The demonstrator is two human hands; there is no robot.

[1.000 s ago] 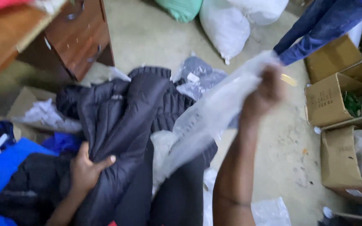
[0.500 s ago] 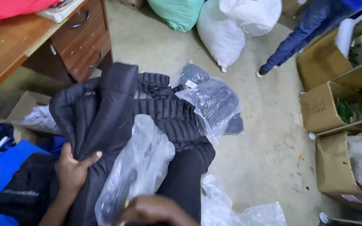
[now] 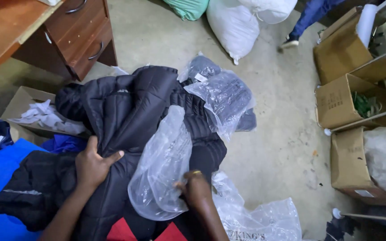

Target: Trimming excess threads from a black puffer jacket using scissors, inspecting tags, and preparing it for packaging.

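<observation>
A black quilted puffer jacket (image 3: 130,102) lies bunched on a pile of dark clothes in front of me. My left hand (image 3: 94,164) grips its fabric near the lower left. My right hand (image 3: 196,189) holds a clear plastic bag (image 3: 164,165) that rests against the jacket's front. Behind the jacket lies another dark garment sealed in clear plastic (image 3: 222,96).
A wooden desk with drawers (image 3: 74,35) stands at upper left. Cardboard boxes (image 3: 345,102) line the right side. White and green sacks (image 3: 235,24) sit at the top, beside another person's leg (image 3: 307,20). Loose plastic bags (image 3: 255,221) lie on the concrete floor.
My right hand has come down from head height with the clear plastic bag, which now rests on the jacket. The other person has stepped away toward the top.
</observation>
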